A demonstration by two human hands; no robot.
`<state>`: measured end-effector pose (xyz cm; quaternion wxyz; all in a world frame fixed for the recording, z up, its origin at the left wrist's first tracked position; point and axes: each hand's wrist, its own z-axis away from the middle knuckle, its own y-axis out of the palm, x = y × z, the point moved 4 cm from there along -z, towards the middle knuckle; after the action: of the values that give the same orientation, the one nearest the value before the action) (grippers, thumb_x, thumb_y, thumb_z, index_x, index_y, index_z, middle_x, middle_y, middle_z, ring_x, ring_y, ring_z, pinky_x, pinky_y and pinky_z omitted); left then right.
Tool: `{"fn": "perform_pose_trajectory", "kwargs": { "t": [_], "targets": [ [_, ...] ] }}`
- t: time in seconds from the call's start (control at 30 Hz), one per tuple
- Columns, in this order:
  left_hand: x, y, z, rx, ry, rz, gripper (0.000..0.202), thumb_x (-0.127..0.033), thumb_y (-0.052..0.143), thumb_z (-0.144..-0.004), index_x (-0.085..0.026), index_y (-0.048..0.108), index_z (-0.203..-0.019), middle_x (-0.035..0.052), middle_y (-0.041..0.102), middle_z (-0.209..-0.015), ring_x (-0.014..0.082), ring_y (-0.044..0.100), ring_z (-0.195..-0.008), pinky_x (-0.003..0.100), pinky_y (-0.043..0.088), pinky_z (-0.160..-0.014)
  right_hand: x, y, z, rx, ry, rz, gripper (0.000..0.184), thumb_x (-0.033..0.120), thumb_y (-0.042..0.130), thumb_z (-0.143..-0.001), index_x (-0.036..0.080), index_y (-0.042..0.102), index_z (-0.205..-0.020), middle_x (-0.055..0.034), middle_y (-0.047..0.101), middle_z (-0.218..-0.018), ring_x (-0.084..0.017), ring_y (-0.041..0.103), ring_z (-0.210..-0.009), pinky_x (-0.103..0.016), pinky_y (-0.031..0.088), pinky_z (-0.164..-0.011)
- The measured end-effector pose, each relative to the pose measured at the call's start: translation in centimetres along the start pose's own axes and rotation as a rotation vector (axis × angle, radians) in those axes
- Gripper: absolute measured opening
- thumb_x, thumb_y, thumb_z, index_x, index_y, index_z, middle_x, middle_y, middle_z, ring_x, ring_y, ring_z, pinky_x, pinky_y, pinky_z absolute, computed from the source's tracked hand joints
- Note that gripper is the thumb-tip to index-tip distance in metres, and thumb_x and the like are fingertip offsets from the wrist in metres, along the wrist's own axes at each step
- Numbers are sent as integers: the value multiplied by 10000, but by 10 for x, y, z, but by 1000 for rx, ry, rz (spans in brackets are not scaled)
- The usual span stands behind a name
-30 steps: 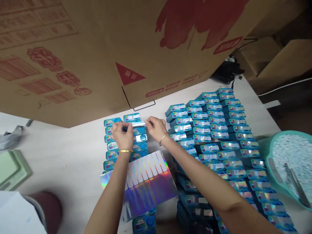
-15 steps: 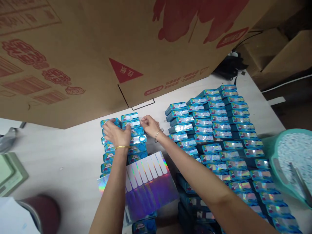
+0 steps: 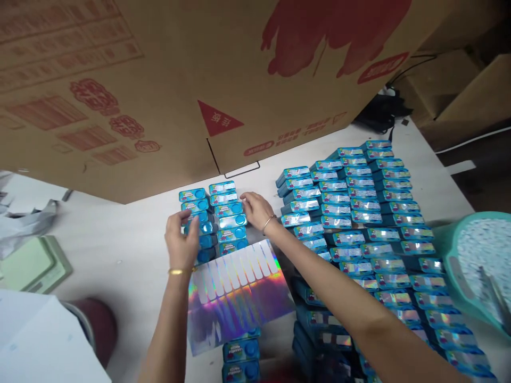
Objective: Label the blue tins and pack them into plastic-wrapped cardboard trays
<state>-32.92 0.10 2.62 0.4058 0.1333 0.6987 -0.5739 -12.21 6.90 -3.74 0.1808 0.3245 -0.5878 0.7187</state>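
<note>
Two columns of small blue tins [image 3: 232, 234] lie on the table in front of me. Their lids show print and a round mark. The two farthest tins of the right column [image 3: 222, 186] carry shiny pale strip labels. My left hand [image 3: 181, 242] is open at the left column, thumb and fingers apart, partly covering some tins. Beside the right column's far end is my right hand [image 3: 258, 211], its fingers bent and slightly apart, with nothing visible in them. A holographic sheet of strip stickers [image 3: 239, 303] lies nearer me, overlapping the columns.
A large cardboard box [image 3: 171, 106] stands along the back. Many labelled blue tins [image 3: 335, 210] stand in rows at right. Beyond them is a teal basin [image 3: 455, 266] with pale bits and a metal tool. A green scale [image 3: 35, 263] and a dark red container [image 3: 98, 324] are at left.
My left hand has lifted off the tins and moved left and toward me, its fingers now apart. My right hand stays beside the right column. The camera view has shifted slightly.
</note>
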Motion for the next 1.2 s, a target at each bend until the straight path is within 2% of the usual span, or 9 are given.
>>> {"fn": "perform_pose_trajectory", "kwargs": {
  "t": [0.07, 0.17, 0.3, 0.43, 0.57, 0.7, 0.8, 0.93, 1.2],
  "targets": [
    [20, -28, 20, -1, -91, -22, 299, -442, 563, -790, -210, 614, -973, 50, 636, -999, 202, 585, -908, 312, 443, -716, 12, -3, 8, 76, -94, 189, 439, 91, 393, -858, 174, 526, -1268, -100, 614, -1084, -232, 540, -994, -320, 406, -847],
    [46, -59, 48, -2, -245, -76, 331, -472, 575, -768, -213, 642, -963, 49, 645, -979, 204, 592, -864, 304, 424, -648, 15, -7, 8, 238, -93, 387, 557, 57, 387, -846, 202, 425, -1383, -98, 617, -1086, -241, 533, -999, -326, 405, -815],
    [62, -77, 72, 26, -234, -105, 326, -481, 550, -785, -217, 651, -947, 48, 651, -987, 200, 595, -872, 299, 432, -658, 19, -25, 5, 305, -96, 522, 487, 84, 414, -859, 260, 519, -1300, -92, 617, -1090, -251, 512, -986, -344, 391, -776],
    [64, -73, 78, 243, -56, -38, 356, -457, 484, -851, -218, 611, -1083, 61, 642, -1113, 192, 600, -952, 300, 446, -730, 65, -27, 32, 132, -262, 420, 375, 121, 399, -903, 183, 566, -1233, -120, 587, -1103, -258, 468, -980, -363, 369, -791],
    [62, -68, 77, 429, 128, -94, 291, -394, 490, -877, -216, 618, -1068, 47, 670, -995, 178, 620, -883, 308, 429, -742, 120, 17, 86, 219, -467, 289, 237, 285, 441, -953, 175, 625, -1053, -98, 593, -1012, -250, 457, -949, -367, 338, -777],
    [59, -65, 80, 506, 270, -268, 222, -340, 487, -897, -226, 632, -1022, 29, 667, -888, 179, 617, -821, 343, 378, -765, 131, 58, 113, 263, -447, 285, 221, 306, 439, -963, 166, 610, -957, -87, 590, -965, -237, 457, -925, -358, 305, -749],
    [55, -62, 87, 493, 429, -390, 221, -291, 462, -916, -244, 635, -1046, 42, 663, -889, 195, 599, -839, 361, 346, -760, 123, 69, 115, 244, -433, 281, 241, 272, 381, -981, 162, 592, -947, -87, 589, -953, -231, 457, -909, -358, 284, -740],
    [49, -58, 99, 348, 610, -548, 211, -238, 498, -900, -270, 654, -1038, 62, 680, -978, 224, 574, -910, 395, 320, -794, 117, 71, 113, 235, -451, 292, 271, 257, 334, -989, 160, 581, -933, -92, 586, -949, -231, 454, -901, -360, 269, -736],
    [38, -64, 154, 220, 687, -586, 228, -135, 531, -861, -241, 630, -1038, 70, 651, -1168, 244, 555, -1035, 390, 327, -815, 118, 74, 116, 264, -418, 317, 229, 247, 374, -976, 160, 586, -968, -92, 582, -983, -243, 459, -937, -365, 288, -758]
  ]
}}
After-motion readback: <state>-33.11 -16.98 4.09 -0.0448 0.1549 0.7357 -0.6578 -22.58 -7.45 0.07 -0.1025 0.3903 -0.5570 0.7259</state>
